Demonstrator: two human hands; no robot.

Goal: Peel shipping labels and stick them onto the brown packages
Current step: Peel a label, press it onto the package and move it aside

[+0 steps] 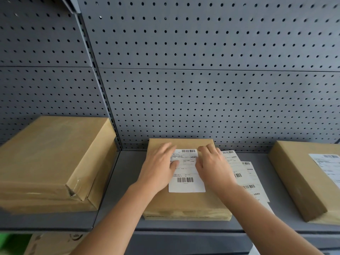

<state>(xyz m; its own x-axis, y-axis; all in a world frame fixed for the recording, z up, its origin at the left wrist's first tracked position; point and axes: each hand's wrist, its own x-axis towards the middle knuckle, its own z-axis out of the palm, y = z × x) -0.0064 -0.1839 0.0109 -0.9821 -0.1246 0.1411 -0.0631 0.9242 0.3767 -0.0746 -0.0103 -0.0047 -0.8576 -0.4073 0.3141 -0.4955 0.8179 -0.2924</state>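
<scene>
A flat brown package (185, 203) lies on the grey shelf in the middle. A white shipping label (186, 181) with barcodes lies flat on its top. My left hand (158, 168) rests palm down on the label's left edge, fingers spread. My right hand (211, 166) presses on the label's right edge, fingers bent over its upper corner. Neither hand grips anything. Just right of the package, partly under my right arm, lies a strip of further labels (248, 179).
A stack of brown packages (51, 162) stands on the left shelf section. Another brown package (301, 181) carrying a label (329, 166) sits at the right. A grey pegboard wall (202, 89) closes the back. The shelf's front edge (184, 230) runs below the packages.
</scene>
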